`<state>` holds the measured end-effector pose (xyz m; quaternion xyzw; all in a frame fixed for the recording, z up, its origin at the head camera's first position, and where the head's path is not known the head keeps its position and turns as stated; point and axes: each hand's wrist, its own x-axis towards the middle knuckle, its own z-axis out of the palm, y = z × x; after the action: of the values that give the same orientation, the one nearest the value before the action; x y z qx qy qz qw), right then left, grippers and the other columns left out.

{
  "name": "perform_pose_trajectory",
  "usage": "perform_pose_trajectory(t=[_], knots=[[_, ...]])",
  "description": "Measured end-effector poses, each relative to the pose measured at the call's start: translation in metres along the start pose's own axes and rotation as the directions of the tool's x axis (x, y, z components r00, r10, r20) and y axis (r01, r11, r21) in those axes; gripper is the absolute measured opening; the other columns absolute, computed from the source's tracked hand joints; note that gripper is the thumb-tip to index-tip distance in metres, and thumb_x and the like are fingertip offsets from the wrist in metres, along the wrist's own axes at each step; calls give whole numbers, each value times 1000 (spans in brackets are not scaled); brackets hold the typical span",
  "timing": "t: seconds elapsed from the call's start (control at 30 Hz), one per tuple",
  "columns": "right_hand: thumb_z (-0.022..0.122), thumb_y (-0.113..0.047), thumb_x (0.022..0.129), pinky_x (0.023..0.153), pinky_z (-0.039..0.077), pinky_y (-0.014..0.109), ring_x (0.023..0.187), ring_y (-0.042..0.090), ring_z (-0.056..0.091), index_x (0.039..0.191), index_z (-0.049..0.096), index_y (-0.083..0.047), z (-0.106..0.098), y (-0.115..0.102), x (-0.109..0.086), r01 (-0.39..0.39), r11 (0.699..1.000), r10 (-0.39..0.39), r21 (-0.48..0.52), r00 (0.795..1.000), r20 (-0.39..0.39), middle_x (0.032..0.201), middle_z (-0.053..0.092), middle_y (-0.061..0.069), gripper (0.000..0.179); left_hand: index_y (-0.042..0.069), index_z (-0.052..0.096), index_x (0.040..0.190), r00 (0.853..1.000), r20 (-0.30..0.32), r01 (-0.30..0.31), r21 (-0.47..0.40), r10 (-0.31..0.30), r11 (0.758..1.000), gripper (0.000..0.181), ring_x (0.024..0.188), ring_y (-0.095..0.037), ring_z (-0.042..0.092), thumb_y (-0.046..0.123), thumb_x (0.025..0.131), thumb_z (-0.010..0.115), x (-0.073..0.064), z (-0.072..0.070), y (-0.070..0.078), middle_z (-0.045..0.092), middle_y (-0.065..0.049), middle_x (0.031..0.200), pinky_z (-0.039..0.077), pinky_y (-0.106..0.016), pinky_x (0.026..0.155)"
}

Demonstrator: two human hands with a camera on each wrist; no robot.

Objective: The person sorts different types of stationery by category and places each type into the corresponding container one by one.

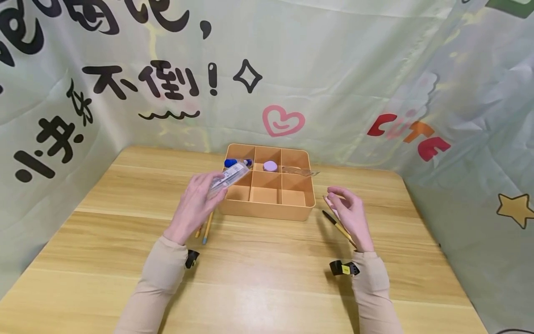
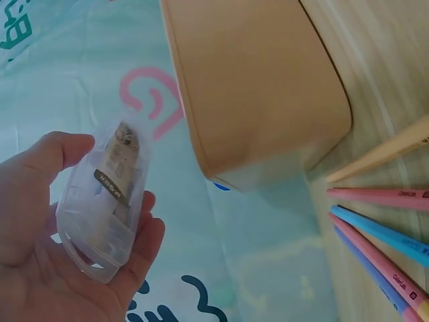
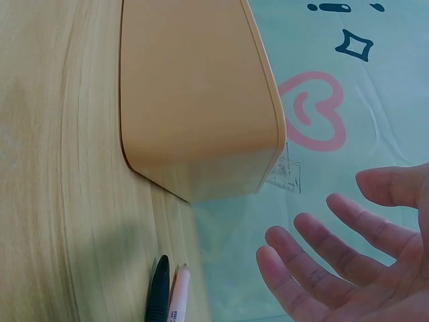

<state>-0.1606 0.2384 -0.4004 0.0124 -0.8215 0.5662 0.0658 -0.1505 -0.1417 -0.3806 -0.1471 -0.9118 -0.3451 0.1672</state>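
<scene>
A clear plastic case (image 2: 107,201) with a label inside is gripped between the thumb and fingers of my left hand (image 1: 193,202), near the left front of the tan divided box (image 1: 267,211). To the right of the box, my right hand (image 1: 350,213) is held above the table with loosely spread fingers and nothing in its grasp. Below and beside it lie a black-ended pen (image 3: 158,288) and a pale pink pencil (image 3: 179,295). The back compartments hold a blue-capped item (image 1: 231,163), a purple round item (image 1: 270,166) and a clear plastic piece (image 1: 298,170).
Several coloured pencils (image 2: 382,228) lie on the wooden table (image 1: 258,278) left of the box, partly under my left hand in the head view. A printed cloth (image 1: 350,69) hangs close behind the table and along its sides.
</scene>
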Motion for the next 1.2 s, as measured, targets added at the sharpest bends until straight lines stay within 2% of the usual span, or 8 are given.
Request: perform_pose_trajectory(t=[0.23,0.37,0.67,0.77,0.97,1.2], knots=[[57,-25,104,90,57,18,102,-7,65,131,60,4,-1,1,0,-9,1000,9,-7,1000,5,139,59,22,40,5,62,128,998,68,-2,113,-5,994,38,112,-41,58,28,98,66,0,3,-3,66,-25,129,55,-55,87],[57,-25,104,89,57,17,104,-5,66,131,60,3,-1,1,-1,-5,1000,5,-21,1000,11,139,60,22,40,4,62,127,996,84,-15,144,3,989,38,110,-41,60,28,98,66,0,6,-6,68,-25,125,57,-54,84],[57,-25,104,88,57,18,103,-4,66,132,61,2,-1,1,-1,-6,999,6,-36,1000,22,137,61,22,39,4,64,123,997,75,-33,149,22,988,33,106,-39,62,24,97,67,0,10,-10,71,-22,118,57,-51,80],[57,-24,104,88,57,18,99,-8,66,132,60,3,-1,0,-1,-13,1000,14,-24,1000,27,137,61,23,39,4,65,122,997,76,-36,148,24,988,32,107,-40,62,24,97,67,0,10,-11,71,-22,117,57,-52,81],[57,-23,104,88,58,18,95,-13,64,132,60,3,0,0,-1,-17,1000,17,-16,999,31,136,61,24,39,4,65,123,997,80,-28,151,17,988,33,110,-42,61,25,97,67,0,11,-11,70,-24,121,57,-54,84],[57,-24,103,89,58,20,100,-7,66,131,61,2,-2,0,-1,-23,999,24,-28,999,32,135,62,24,38,3,63,126,996,88,-20,169,5,985,37,117,-45,59,26,98,66,0,12,-11,67,-26,128,56,-60,90]])
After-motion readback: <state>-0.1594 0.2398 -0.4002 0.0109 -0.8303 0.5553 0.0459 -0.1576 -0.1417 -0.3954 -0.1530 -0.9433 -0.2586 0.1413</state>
